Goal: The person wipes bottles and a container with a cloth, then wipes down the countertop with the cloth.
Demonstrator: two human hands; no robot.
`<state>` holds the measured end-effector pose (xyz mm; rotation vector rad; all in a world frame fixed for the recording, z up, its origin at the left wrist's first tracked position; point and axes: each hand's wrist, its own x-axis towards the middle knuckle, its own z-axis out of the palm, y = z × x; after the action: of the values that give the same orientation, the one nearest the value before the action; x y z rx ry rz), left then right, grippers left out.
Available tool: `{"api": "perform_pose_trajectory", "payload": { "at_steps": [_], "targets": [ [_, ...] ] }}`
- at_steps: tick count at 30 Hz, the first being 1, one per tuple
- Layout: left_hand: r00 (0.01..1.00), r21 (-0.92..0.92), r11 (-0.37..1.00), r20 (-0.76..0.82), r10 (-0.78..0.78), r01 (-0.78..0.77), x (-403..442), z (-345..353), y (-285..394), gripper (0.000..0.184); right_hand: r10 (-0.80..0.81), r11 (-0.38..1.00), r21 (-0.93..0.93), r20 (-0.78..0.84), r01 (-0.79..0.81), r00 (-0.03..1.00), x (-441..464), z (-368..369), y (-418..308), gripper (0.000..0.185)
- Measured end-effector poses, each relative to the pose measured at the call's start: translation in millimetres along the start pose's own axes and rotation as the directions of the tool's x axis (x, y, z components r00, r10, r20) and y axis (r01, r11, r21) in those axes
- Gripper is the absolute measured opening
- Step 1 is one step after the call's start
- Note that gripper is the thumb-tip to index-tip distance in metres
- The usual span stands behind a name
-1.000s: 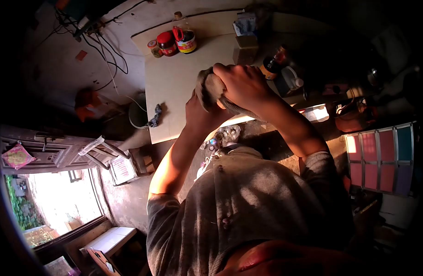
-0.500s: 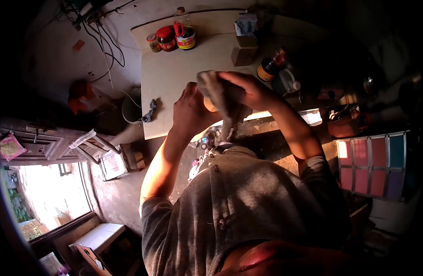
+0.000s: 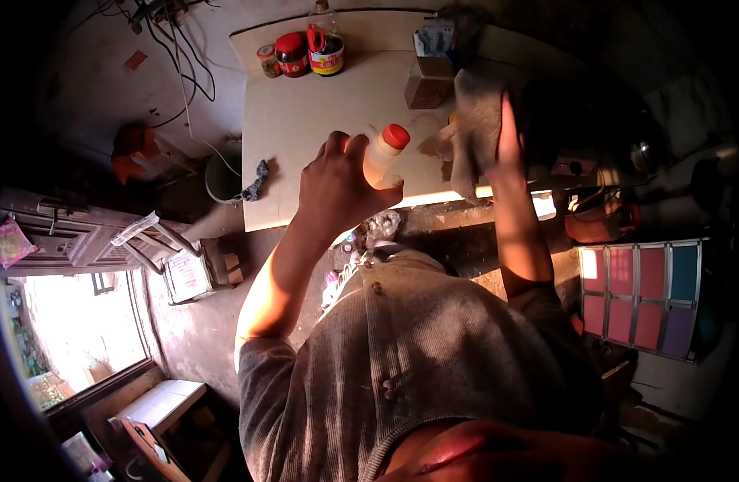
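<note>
A pale bottle with a red cap (image 3: 380, 157) sits in the curve between the thumb and fingers of my left hand (image 3: 335, 178), tilted with its cap up and to the right. Part of the bottle is hidden by the hand. Farther right, over the front part of the table, my right hand (image 3: 508, 149) grips a greyish-brown rag (image 3: 475, 120). The rag hangs loosely and is smeared by motion, as are the fingers holding it.
At the table's (image 3: 281, 120) back left stand a small jar (image 3: 267, 62), a red-lidded jar (image 3: 291, 56) and a sauce bottle (image 3: 326, 52). A box (image 3: 430, 82) stands right of them. A dark crumpled scrap (image 3: 257, 182) lies at the left edge, beside a bucket (image 3: 222, 178).
My right hand has swung right with the rag, away from the bottle. The bottle's red cap is now uncovered, and my left hand stays near the same place.
</note>
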<state>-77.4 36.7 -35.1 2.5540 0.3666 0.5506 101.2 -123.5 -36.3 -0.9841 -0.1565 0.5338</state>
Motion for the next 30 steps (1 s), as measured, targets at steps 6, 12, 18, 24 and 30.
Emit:
{"api": "perform_pose_trajectory", "payload": {
  "at_steps": [6, 12, 18, 24, 30],
  "targets": [
    [0.999, -0.008, 1.000, -0.035, 0.020, -0.020, 2.8, 7.0, 6.2, 0.052, -0.268, 0.751, -0.504, 0.358, 0.427, 0.894, -25.8, 18.8, 26.6, 0.037],
    [0.996, -0.122, 0.989, 0.016, 0.085, -0.082, 1.2, 6.1, 6.9, 0.054, -0.305, 0.407, -0.548, 0.673, 0.731, 0.674, -41.0, 37.5, 42.7, 0.033],
    [0.994, -0.484, 0.871, 0.008, 0.106, -0.089, 2.8, 2.3, 4.6, 0.054, -0.453, 0.313, -0.487, 0.678, 0.815, 0.579, -29.7, 23.3, 26.6, 0.026],
    [0.992, -0.913, 0.400, 0.109, 0.069, 0.072, 10.0, 2.8, 1.1, 0.056, -0.104, 0.463, -0.648, 0.637, 0.604, 0.764, -48.7, 27.6, 50.9, 0.040],
    [0.997, -0.911, 0.408, 0.075, 0.024, 0.059, 9.7, 11.6, -51.8, 0.053, 0.060, 0.998, -0.057, 0.657, -0.030, 0.752, -46.6, -56.1, 70.1, 0.048]
  ]
}}
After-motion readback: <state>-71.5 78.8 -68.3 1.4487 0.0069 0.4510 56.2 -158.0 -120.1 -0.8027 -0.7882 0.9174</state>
